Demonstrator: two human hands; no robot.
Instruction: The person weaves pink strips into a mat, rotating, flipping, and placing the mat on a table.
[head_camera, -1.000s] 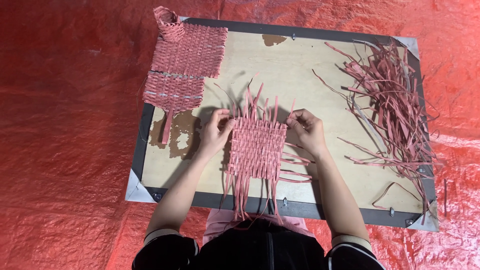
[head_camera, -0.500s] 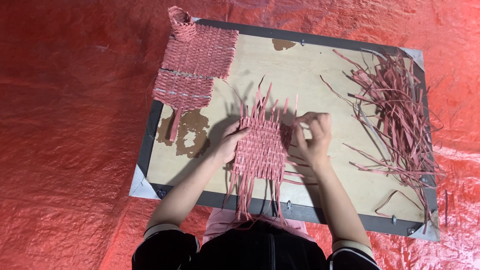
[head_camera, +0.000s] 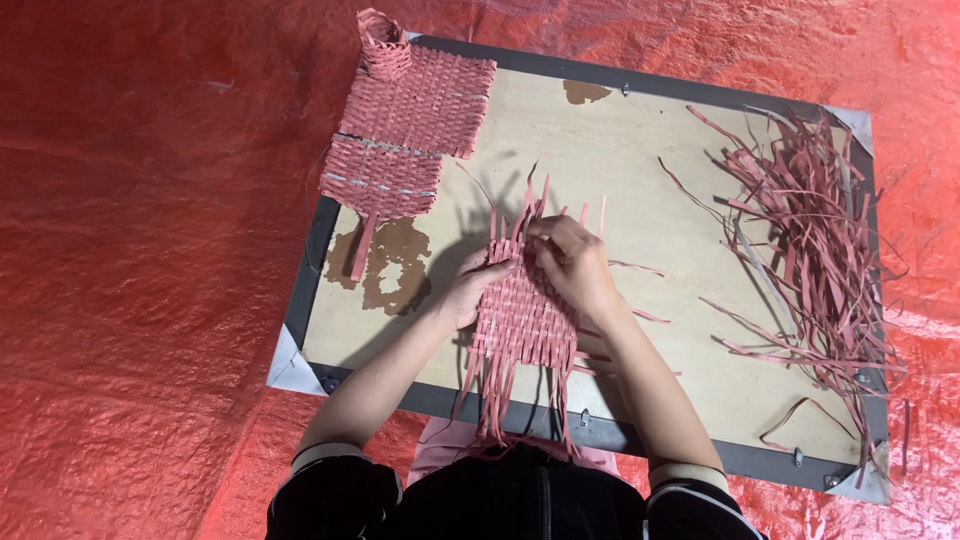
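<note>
Pressing on the half-woven mat of pink flat strips at frame centre, on the pale wooden board with dark frame: left hand curled at its left edge, right hand pinching upright strip ends at its top. Lying upper left, finished pink woven panels; heaped at right, loose pink strips, over red crinkled sheeting.

- You have no packages, labels, signs or screens anywhere in your view.
</note>
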